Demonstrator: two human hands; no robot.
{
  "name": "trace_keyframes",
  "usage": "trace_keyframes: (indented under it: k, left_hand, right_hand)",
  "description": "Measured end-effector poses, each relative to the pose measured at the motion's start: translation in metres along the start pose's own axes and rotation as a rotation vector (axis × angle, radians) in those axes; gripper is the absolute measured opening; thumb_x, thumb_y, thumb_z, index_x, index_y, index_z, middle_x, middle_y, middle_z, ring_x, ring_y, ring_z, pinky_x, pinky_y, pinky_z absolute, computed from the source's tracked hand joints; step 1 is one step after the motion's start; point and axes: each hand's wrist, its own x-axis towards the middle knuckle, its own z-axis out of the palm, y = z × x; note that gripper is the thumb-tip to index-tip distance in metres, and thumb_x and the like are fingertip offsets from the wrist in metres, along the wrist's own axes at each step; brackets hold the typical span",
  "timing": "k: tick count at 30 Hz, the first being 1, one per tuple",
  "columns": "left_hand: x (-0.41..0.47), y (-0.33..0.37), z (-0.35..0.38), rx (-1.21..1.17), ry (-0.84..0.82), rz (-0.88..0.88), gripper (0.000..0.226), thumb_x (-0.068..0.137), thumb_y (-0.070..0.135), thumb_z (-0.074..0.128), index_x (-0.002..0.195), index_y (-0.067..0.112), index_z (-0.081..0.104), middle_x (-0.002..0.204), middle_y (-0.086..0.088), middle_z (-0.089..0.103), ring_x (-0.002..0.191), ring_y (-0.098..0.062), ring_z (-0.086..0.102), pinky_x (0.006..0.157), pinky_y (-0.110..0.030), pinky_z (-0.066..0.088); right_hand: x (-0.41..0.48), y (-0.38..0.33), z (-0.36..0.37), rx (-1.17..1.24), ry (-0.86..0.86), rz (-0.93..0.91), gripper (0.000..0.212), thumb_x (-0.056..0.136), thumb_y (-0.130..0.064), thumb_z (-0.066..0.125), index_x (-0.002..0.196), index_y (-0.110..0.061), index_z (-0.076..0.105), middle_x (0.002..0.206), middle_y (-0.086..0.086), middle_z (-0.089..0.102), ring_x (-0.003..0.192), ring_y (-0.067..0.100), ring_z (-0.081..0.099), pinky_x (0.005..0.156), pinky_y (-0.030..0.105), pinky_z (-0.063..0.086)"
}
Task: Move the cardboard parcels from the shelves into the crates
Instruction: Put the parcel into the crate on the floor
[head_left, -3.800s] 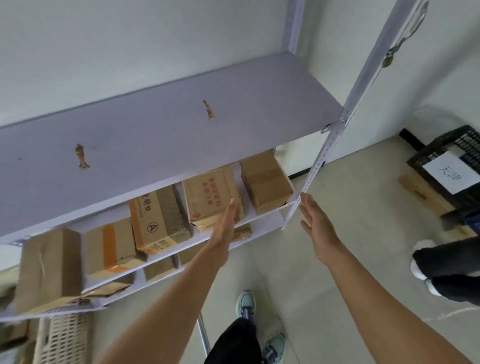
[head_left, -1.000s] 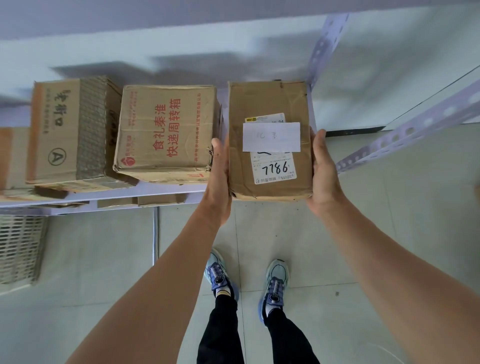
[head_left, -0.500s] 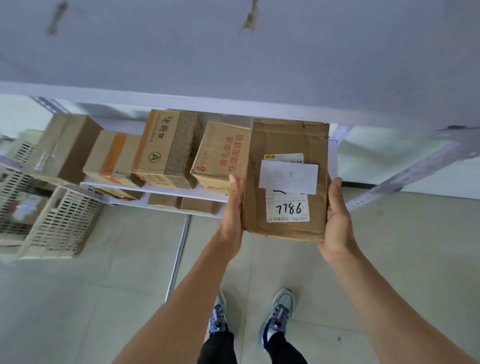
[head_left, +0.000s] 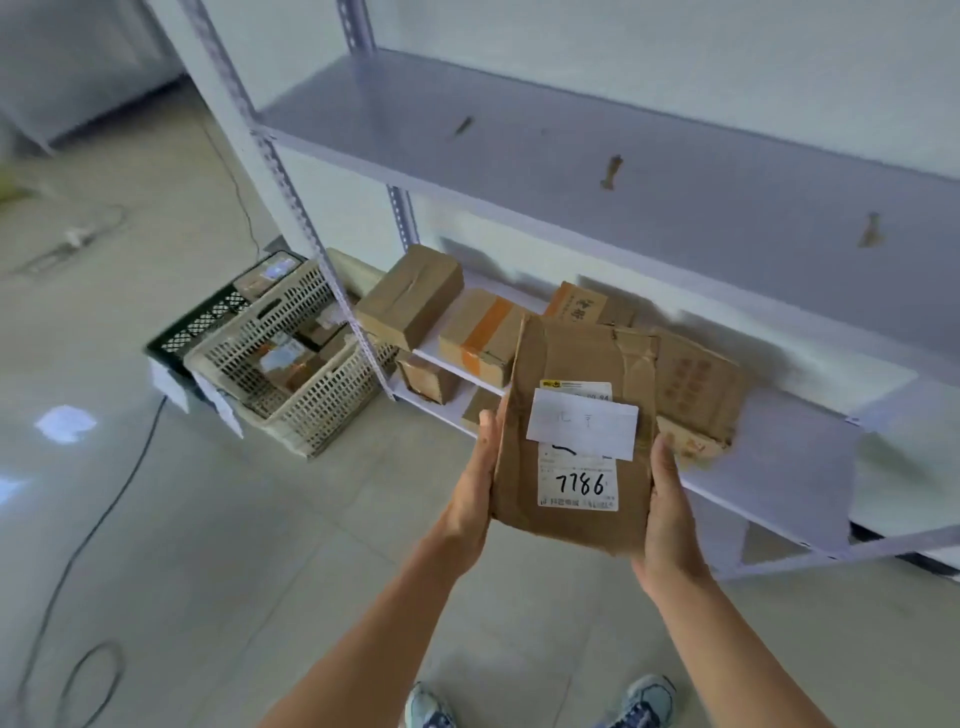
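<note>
I hold a brown cardboard parcel (head_left: 571, 358) with a white label reading 7786 in front of me, clear of the shelf. My left hand (head_left: 475, 483) presses its left side and my right hand (head_left: 667, 514) presses its right side. Several other parcels (head_left: 410, 304) stay on the middle shelf (head_left: 779, 467) behind it. A beige lattice crate (head_left: 306, 384) with parcels inside stands on the floor at the left, next to the shelf's post. A black crate (head_left: 202, 325) sits behind it.
The grey upper shelf (head_left: 623, 171) juts out above the parcels. A perforated metal post (head_left: 291, 197) rises between me and the crates. A black cable (head_left: 93, 525) runs across the floor at the left. My shoes (head_left: 644, 699) show at the bottom.
I have pulled the parcel off the shelf and turned left with it; the crates have come into view at the left. Both hands keep their grip on its sides.
</note>
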Motion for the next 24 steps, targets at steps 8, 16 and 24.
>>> trace_keyframes:
  k: [8, 16, 24]
  left_hand:
    - [-0.063, 0.057, -0.155, -0.026, 0.098, 0.066, 0.068, 0.112, 0.067, 0.01, 0.166, 0.037, 0.04, 0.163, 0.001, 0.056, 0.15, -0.025, 0.054, 0.125, -0.063, 0.039]
    - [-0.082, 0.086, -0.289, -0.112, 0.225, 0.081, 0.066, 0.112, 0.067, 0.013, 0.164, 0.039, 0.043, 0.159, 0.0, 0.06, 0.146, -0.027, 0.059, 0.116, -0.06, 0.051]
    - [-0.031, 0.11, -0.438, -0.089, 0.346, -0.032, 0.069, 0.109, 0.072, 0.016, 0.161, 0.04, 0.048, 0.153, -0.002, 0.066, 0.139, -0.03, 0.065, 0.114, -0.065, 0.05]
  right_hand:
    - [-0.005, 0.027, 0.174, -0.058, -0.191, 0.014, 0.064, 0.1, -0.078, 0.028, 0.127, -0.044, 0.075, 0.127, 0.007, 0.078, 0.117, 0.027, 0.075, 0.082, 0.039, 0.065]
    - [0.034, 0.055, 0.308, -0.145, -0.247, 0.076, 0.075, 0.097, -0.084, 0.031, 0.151, -0.038, 0.057, 0.136, 0.009, 0.073, 0.125, 0.031, 0.071, 0.099, 0.057, 0.061]
    - [0.123, 0.102, 0.435, -0.187, -0.317, 0.077, 0.091, 0.084, -0.092, 0.043, 0.16, -0.041, 0.043, 0.16, -0.001, 0.054, 0.151, 0.026, 0.047, 0.124, 0.059, 0.036]
